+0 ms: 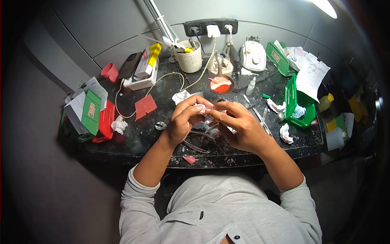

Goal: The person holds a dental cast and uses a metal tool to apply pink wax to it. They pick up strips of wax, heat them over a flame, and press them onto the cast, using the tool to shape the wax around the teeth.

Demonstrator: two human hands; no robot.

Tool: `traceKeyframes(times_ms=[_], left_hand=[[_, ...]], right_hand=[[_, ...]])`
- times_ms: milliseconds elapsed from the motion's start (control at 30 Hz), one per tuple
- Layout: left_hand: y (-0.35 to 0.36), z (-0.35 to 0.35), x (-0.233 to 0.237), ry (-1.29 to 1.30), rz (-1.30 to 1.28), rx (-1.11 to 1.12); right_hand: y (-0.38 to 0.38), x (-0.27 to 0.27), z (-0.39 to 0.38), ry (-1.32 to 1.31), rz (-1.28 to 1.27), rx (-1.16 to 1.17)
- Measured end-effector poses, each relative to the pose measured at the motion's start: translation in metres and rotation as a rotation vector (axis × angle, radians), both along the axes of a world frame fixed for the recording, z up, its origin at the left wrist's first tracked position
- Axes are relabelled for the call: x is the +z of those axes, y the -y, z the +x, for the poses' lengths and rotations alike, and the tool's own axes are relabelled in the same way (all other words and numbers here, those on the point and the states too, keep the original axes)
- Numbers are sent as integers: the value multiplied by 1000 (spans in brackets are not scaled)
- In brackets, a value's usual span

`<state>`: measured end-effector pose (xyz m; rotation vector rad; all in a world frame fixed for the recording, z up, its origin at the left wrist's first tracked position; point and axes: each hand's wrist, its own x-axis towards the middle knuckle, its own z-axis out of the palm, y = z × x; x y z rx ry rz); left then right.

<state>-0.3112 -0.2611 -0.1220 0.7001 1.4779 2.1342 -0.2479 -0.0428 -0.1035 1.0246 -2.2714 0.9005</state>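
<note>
Both hands meet over the middle of the black table. My left hand is closed around a small white and pink piece, pinched between thumb and fingers. My right hand is closed with its fingertips against that piece; a thin dark tool sticks out past its fingers to the right. Most of the piece is hidden by the fingers. Just beyond the hands is a round pan holding red and pink material. Crumpled white paper lies behind my left hand.
A red sheet and green and red boxes are at left. A pen basket and white device stand at the back. Right are a small bottle, metal tools, an open green box and crumpled paper.
</note>
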Motion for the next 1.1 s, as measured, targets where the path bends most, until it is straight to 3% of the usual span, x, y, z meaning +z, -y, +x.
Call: traceKeyframes(times_ms=[367, 433, 533, 667, 767, 833, 900, 933, 1000, 1100], left_hand=[[-2, -2, -10, 1, -69, -11], [-2, -3, -12, -36, -176, 32], [-1, -5, -14, -45, -170, 46], [-9, 2, -8, -31, -92, 87], [-7, 1, -6, -11, -67, 150], [3, -4, 2, -115, 100, 60], [17, -14, 6, -154, 157, 150], [23, -17, 7, -156, 171, 204], [26, -17, 7, -151, 188, 260], [27, -18, 6, -162, 162, 304]], right_hand=[[0, -3, 1, -71, 119, -72], [2, -3, 2, -93, 170, -89], [6, -9, 2, -189, 277, -90], [6, -4, 1, -120, 260, -86], [0, -1, 1, -22, 41, -1], [-11, 11, 8, 147, -188, 27], [-27, 16, 1, 32, -210, -46], [-29, 18, 4, 140, -322, -118], [-41, 23, -4, -174, -264, -340], [-62, 15, -14, -189, -600, -300]])
